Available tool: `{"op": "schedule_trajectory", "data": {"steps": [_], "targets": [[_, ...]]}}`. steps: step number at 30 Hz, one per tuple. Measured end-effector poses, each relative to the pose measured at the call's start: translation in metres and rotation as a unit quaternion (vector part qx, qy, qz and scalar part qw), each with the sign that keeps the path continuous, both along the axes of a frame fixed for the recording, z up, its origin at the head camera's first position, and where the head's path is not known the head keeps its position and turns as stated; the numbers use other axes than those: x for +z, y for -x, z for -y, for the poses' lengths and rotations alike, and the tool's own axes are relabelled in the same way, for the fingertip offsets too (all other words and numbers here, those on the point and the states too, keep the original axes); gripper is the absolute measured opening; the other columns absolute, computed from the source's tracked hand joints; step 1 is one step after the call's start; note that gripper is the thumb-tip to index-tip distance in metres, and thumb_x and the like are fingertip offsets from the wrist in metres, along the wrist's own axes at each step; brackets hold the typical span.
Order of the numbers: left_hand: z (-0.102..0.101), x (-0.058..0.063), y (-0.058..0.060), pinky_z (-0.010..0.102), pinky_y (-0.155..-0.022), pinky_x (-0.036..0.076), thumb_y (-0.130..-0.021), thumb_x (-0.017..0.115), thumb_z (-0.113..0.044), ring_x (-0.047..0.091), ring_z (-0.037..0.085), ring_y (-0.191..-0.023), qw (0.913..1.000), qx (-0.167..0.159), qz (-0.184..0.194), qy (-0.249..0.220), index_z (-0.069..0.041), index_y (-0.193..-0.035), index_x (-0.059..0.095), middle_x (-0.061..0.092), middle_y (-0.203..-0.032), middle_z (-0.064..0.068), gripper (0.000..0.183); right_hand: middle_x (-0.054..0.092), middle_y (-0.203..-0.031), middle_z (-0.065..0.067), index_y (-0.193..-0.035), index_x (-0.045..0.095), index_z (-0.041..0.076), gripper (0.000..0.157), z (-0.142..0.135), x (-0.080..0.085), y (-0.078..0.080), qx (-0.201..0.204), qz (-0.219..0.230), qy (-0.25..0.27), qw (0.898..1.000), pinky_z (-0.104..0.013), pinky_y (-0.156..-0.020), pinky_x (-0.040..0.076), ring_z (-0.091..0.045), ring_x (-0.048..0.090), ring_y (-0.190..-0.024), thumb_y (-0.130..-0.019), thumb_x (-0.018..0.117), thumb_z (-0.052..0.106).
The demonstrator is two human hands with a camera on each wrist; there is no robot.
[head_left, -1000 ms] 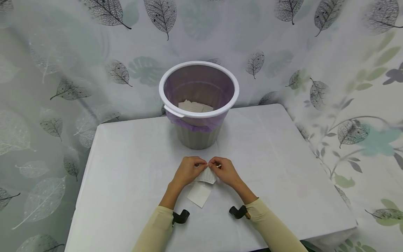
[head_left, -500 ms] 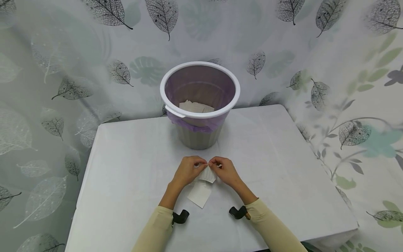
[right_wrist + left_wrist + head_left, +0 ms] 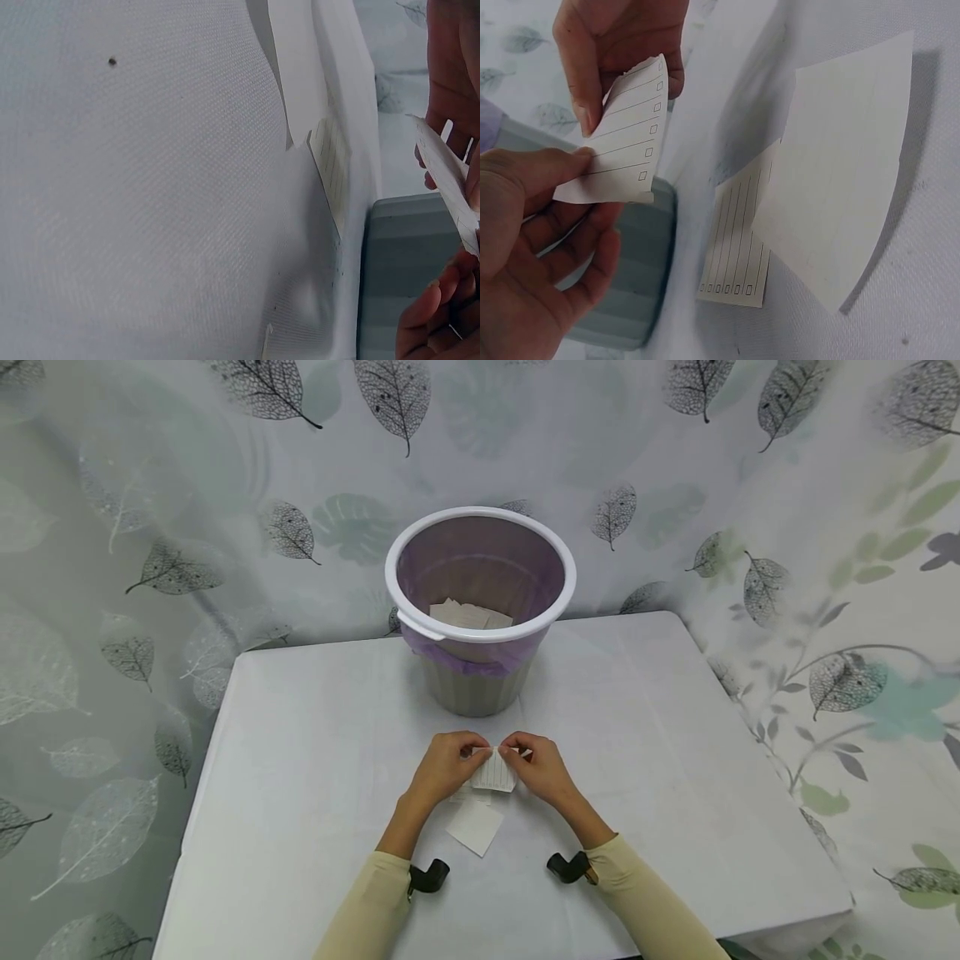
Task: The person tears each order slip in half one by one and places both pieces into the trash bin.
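My left hand (image 3: 445, 764) and right hand (image 3: 542, 766) pinch the top of a small piece of lined paper (image 3: 626, 142) from either side, thumbs on its near face. Checkboxes run along one side of this paper, and its upper edge in the left wrist view looks ragged. Beneath, on the white-covered table, lies another lined piece with checkboxes (image 3: 735, 240). A larger blank paper piece (image 3: 840, 165) partly overlaps it, curving up from the cloth. In the right wrist view the held paper is nearly edge-on.
Beyond the hands stands a grey waste bin (image 3: 480, 689) with a white rim (image 3: 555, 602) and purple liner (image 3: 465, 660). Pale paper pieces (image 3: 468, 614) lie inside it. Leaf-patterned curtains (image 3: 337, 452) hang behind and beside the table (image 3: 315, 760).
The fingertips have drawn slightly apart along the paper's top edge. More of the paper's lined face now shows between them, while the pieces on the table stay put.
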State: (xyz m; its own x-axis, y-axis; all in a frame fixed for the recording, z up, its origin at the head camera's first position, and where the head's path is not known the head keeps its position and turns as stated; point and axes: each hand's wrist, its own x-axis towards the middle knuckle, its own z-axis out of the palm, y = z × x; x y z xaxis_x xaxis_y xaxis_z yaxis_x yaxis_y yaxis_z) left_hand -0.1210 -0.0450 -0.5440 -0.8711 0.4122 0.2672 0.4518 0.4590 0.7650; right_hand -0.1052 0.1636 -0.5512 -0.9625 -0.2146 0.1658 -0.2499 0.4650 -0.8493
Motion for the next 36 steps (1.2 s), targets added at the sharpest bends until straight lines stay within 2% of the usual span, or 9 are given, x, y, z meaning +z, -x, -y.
{"op": "schedule_trajectory", "data": {"steps": [17,29,36], "targets": [[0.0046,-0.0006,-0.0010,0.034,-0.074,0.057,-0.095,0.079,-0.012,0.068,0.015,-0.081,0.9999,0.003,-0.014,-0.010,-0.007,-0.095,0.081,0.075,-0.092,0.000,0.005,0.070,-0.087,0.001,-0.093,0.077,0.007,0.010,0.0059,-0.0016,0.0012,-0.003,-0.003,0.016,1.000,-0.030,-0.064,0.053,-0.016,0.058,-0.075,-0.099,0.070,0.007],[0.0046,0.0008,-0.0021,0.045,-0.074,0.058,-0.095,0.079,-0.011,0.067,0.017,-0.080,0.9996,-0.003,-0.019,-0.023,-0.006,-0.096,0.081,0.075,-0.090,0.001,0.006,0.069,-0.085,0.002,-0.092,0.077,0.006,0.009,0.0063,-0.0055,0.0031,-0.009,-0.001,0.024,1.000,-0.029,-0.063,0.050,-0.016,0.056,-0.073,-0.098,0.070,0.007],[0.0048,0.0012,-0.0019,0.040,-0.074,0.058,-0.094,0.079,-0.009,0.069,0.017,-0.080,0.9993,-0.003,-0.034,-0.017,-0.005,-0.097,0.081,0.075,-0.090,0.001,0.006,0.069,-0.084,0.002,-0.091,0.077,0.007,0.011,0.0069,-0.0042,0.0035,-0.014,0.010,0.032,0.999,-0.028,-0.063,0.048,-0.016,0.055,-0.071,-0.098,0.070,0.005]]}}
